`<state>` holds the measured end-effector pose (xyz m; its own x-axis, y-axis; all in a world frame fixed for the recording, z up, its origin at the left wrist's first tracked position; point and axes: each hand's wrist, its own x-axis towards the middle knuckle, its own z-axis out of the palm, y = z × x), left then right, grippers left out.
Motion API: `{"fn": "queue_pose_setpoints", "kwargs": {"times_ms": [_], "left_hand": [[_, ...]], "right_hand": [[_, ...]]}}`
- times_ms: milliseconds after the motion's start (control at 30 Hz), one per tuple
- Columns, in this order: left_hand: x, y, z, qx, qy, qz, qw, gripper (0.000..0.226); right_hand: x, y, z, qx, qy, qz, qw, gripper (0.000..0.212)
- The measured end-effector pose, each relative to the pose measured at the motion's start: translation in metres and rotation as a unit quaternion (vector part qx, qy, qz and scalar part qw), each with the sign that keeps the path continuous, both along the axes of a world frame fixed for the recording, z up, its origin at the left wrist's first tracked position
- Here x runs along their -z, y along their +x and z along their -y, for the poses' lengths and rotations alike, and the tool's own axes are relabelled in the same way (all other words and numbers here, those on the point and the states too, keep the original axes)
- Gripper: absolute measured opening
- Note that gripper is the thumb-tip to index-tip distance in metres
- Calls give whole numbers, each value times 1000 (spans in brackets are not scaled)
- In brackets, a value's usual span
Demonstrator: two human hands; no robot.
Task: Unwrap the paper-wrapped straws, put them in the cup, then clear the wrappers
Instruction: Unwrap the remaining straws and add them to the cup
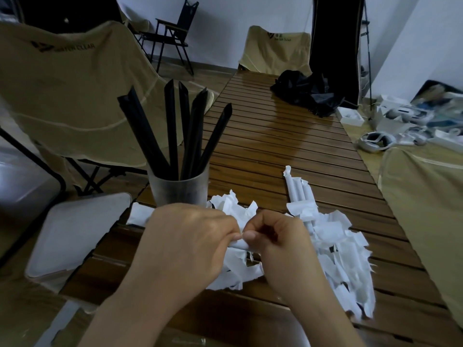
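Note:
A frosted cup (179, 190) stands on the wooden slat table (275, 146) and holds several black straws (172, 131). Just in front of it, my left hand (190, 241) and my right hand (280, 242) meet and both pinch one paper-wrapped straw (240, 245) between thumbs and fingers. Torn white wrappers (345, 259) lie heaped under and to the right of my hands. Two or three wrapped straws (298, 189) lie on the table beyond the heap, pointing away from me.
A grey lidded bin (72, 234) sits at the table's left edge. Beige folding chairs (62, 96) stand left and at the far end. A black cloth bundle (305, 91) lies on the far table. Boxes and headsets (400, 121) clutter the right.

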<state>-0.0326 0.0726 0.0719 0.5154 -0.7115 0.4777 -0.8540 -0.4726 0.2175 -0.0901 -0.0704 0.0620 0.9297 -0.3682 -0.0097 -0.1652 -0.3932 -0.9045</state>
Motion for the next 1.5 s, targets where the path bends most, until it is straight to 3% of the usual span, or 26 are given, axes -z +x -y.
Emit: {"fn": "queue_pose_setpoints", "kwargs": {"times_ms": [133, 167, 233, 300, 433, 567, 633, 1233, 1333, 1500], "left_hand": [[-4, -4, 3, 6, -4, 27, 1000, 17], [-6, -3, 0, -22, -2, 3, 1000, 8], [-10, -3, -7, -83, -17, -68, 994, 16], [-8, -2, -10, -115, -10, -82, 990, 23], [-5, -4, -6, -138, -8, -83, 987, 12], [-11, -7, -4, -166, -30, -168, 971, 19], [-12, -6, -5, -171, -39, -200, 964, 20], [-14, -10, -6, -205, -29, -279, 938, 15], [-17, -11, -6, -207, -54, -259, 942, 17], [-23, -14, -3, -173, -46, -76, 981, 9]], "right_hand": [[1, -1, -2, 7, -28, 36, 999, 35], [0, -1, -2, -3, -57, 64, 996, 39], [-3, -1, -2, -34, -101, 110, 988, 42], [-6, -1, -2, -72, -93, 119, 986, 37], [-1, 1, 1, -70, -105, 149, 981, 27], [3, 3, -4, -24, -260, 223, 939, 21], [2, 3, -7, -17, -290, 253, 923, 23], [5, 2, -3, -57, -275, 274, 920, 18], [4, 1, -7, -44, -270, 281, 920, 20], [4, 0, -16, 47, -169, 232, 957, 24]]}}
